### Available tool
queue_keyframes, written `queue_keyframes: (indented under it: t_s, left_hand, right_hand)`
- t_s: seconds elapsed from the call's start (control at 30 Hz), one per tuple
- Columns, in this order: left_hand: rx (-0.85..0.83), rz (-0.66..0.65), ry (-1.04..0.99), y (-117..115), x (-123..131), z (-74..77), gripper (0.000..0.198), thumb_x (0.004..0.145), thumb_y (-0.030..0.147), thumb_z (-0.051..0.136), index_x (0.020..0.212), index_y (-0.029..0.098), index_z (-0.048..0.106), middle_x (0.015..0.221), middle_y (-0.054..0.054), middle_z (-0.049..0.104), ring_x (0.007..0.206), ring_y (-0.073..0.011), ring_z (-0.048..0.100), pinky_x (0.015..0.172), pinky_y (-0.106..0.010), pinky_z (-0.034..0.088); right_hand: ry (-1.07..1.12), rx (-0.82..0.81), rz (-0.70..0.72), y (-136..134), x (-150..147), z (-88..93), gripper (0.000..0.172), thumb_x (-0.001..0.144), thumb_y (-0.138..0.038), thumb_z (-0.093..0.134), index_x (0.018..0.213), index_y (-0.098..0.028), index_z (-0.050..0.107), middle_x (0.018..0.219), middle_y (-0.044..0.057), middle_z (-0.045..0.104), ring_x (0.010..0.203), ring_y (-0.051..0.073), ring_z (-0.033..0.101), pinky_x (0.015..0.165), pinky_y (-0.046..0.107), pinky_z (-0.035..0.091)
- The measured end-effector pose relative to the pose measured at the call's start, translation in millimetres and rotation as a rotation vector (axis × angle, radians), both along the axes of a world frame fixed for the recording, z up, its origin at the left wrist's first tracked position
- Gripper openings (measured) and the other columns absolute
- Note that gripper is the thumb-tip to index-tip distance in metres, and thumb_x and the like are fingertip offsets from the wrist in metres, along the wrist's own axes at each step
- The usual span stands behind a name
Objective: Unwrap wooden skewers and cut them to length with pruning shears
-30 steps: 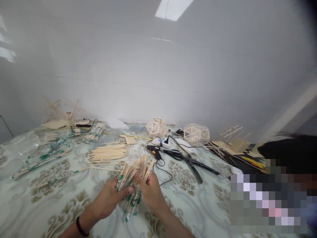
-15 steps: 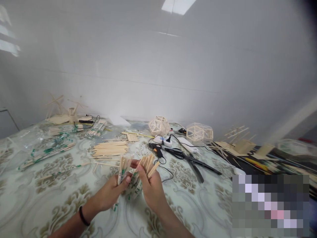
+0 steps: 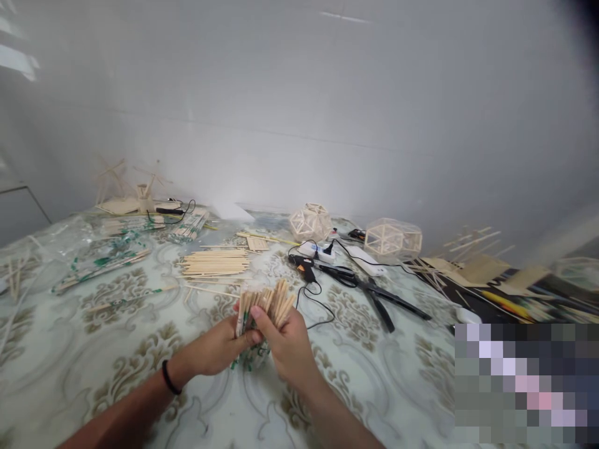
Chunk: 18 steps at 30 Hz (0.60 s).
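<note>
The sticks are back in 1 bundle: 0.5 s ago they stood split into 2 clumps, 1 per hand with a gap between, and now the clumps are pressed together. The left hand and right hand meet, both clamped on the lower half of the sticks, the right thumb lying across the front. The bundle is upright, its tips fanned out, held above the surface just in front of the glue gun, nearer the person. A clear wrapper with green print hangs below the hands. No stick has left the grip, so the handling looks like regrouping, not laying out. A flat pile of loose sticks lies left of the glue gun, and black shears lie to its right.
</note>
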State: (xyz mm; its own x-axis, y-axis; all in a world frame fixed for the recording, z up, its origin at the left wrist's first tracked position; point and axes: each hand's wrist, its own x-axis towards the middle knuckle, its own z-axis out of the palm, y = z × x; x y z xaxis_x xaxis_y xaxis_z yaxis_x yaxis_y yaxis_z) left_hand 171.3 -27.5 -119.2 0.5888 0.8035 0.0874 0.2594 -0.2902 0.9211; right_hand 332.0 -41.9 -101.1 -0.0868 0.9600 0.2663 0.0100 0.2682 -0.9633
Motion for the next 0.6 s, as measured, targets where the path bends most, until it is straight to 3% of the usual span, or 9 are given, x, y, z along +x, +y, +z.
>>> queue_keyframes:
  t_s: [0.2,0.33,0.43,0.53,0.6]
  left_hand:
    - [-0.016,0.013,-0.054,1.3,-0.8,-2.8,0.044,0.099,0.053,0.054,0.122,0.021,0.074,0.12,-0.008,0.077,0.12,-0.0294,0.064,0.109,-0.039,0.049]
    - [0.012,0.066,0.011,-1.1,-1.2,0.4,0.033,0.094,0.044,0.064,0.113,0.02,0.076,0.117,-0.008,0.077,0.115,-0.0294,0.067,0.105,-0.038,0.052]
    - [0.036,0.109,-0.007,-2.9,-0.5,4.5,0.032,0.087,0.039,0.073,0.114,0.021,0.077,0.117,-0.006,0.077,0.108,-0.0281,0.07,0.099,-0.035,0.056]
    - [0.005,0.039,-0.063,-2.6,-2.5,11.6,0.038,0.084,0.037,0.078,0.12,0.022,0.075,0.112,-0.004,0.078,0.106,-0.0271,0.07,0.099,-0.034,0.056]
    - [-0.019,-0.016,-0.129,-1.6,-6.4,18.5,0.057,0.078,0.037,0.086,0.131,0.022,0.07,0.121,-0.006,0.076,0.113,-0.0286,0.069,0.102,-0.036,0.054]
  right_hand:
    - [0.107,-0.024,0.058,-0.9,-2.6,5.5,0.042,0.089,-0.052,0.07,0.112,-0.017,0.074,0.105,0.011,0.079,0.098,0.027,0.074,0.09,0.039,0.06]
    - [0.108,-0.073,0.225,1.4,-1.7,10.4,0.037,0.084,-0.051,0.075,0.1,-0.019,0.081,0.097,0.009,0.081,0.094,0.029,0.077,0.091,0.044,0.061]
    - [0.111,-0.098,0.261,2.4,0.2,7.9,0.036,0.084,-0.05,0.076,0.101,-0.019,0.082,0.093,0.009,0.082,0.088,0.028,0.078,0.087,0.043,0.063]
    - [0.083,-0.074,0.221,2.9,2.6,5.2,0.031,0.087,-0.047,0.074,0.096,-0.018,0.082,0.09,0.008,0.081,0.087,0.026,0.078,0.085,0.039,0.062]
    - [0.068,-0.039,0.161,3.6,3.8,5.3,0.027,0.087,-0.044,0.075,0.091,-0.019,0.082,0.087,0.007,0.081,0.086,0.025,0.077,0.084,0.038,0.062]
